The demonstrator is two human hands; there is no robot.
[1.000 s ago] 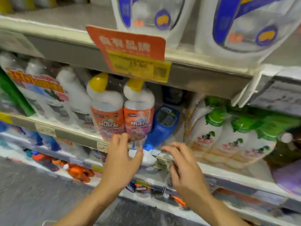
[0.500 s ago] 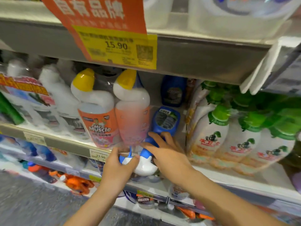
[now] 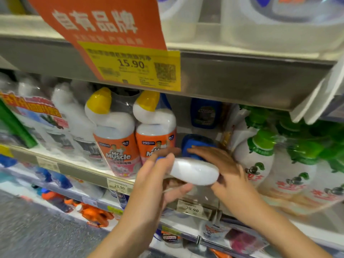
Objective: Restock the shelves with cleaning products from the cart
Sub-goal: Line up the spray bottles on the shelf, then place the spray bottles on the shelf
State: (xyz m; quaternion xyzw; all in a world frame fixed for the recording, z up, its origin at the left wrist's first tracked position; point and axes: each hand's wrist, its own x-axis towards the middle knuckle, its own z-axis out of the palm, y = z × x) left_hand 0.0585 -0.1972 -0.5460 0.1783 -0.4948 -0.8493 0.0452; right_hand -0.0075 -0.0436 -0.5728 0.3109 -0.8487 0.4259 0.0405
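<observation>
White-bottomed, blue-topped plastic cleaner bottle (image 3: 195, 172) held in both hands at the front edge of the middle shelf (image 3: 83, 174).
Left hand (image 3: 154, 183) grasps the white end, fingers curled over the top and thumb underneath; right hand (image 3: 225, 168) lies against the other side, fingers fairly straight across the blue part, thumb hidden. The bottle lies on its side, white end towards the aisle, just above the 29.90 price tag (image 3: 191, 209). It sits in the gap between two orange-labelled Mr Muscle bottles with yellow caps (image 3: 115, 138) on the left and white green-capped bottles (image 3: 258, 155) on the right. Deeper in that gap, near the shelf's back edge, stands a dark blue bottle (image 3: 204, 114). Overhead, an orange-and-yellow 15.90 price sign (image 3: 121, 43) hangs from the front edge of the upper shelf (image 3: 242, 75).
</observation>
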